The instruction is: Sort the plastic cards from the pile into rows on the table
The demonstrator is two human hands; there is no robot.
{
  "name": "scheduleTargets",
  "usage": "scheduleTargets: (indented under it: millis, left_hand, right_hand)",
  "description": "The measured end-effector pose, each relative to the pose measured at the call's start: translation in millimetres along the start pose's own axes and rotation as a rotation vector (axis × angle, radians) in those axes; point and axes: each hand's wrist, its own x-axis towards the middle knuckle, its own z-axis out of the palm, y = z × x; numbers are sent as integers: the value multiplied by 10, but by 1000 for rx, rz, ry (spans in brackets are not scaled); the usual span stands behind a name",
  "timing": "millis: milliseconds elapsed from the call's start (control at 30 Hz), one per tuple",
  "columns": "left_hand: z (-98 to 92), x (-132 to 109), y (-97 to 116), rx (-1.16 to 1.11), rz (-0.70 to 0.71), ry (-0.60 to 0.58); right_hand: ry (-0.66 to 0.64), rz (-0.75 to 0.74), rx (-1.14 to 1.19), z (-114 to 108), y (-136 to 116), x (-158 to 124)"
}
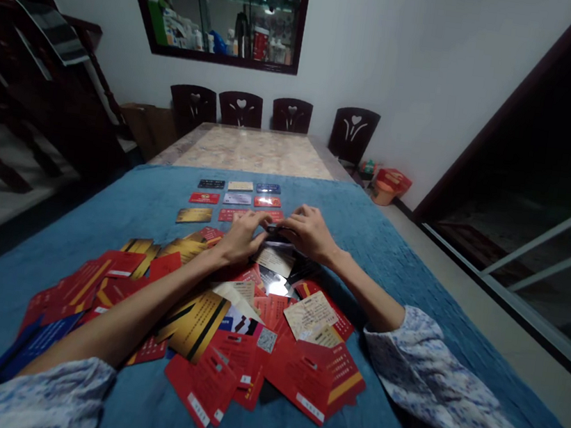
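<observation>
My left hand (241, 236) and my right hand (307, 231) meet over the blue cloth (413, 280), fingers curled together on a dark card (276, 229) held between them. Just beyond the hands, cards lie laid out in neat rows (237, 199): dark, cream, blue, red and gold ones. Below my forearms spreads a loose heap of cards (246, 349), mostly red, with some gold and blue ones at the left.
The cloth covers the near part of a long table; its bare marbled top (254, 150) runs on to several dark chairs (240, 108) at the wall. A glass cabinet (219, 2) hangs above. A red basket (392, 184) stands on the floor at right.
</observation>
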Motion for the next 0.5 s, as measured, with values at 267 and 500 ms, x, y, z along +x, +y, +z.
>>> scheduleTargets:
  millis: [267, 500]
  left_hand:
    - [75, -26, -12, 51, 4, -22]
    - [78, -34, -52, 53, 7, -39]
  right_hand:
    - [-36, -8, 2, 68, -45, -17]
    - [-33, -10, -6, 99, -22, -59]
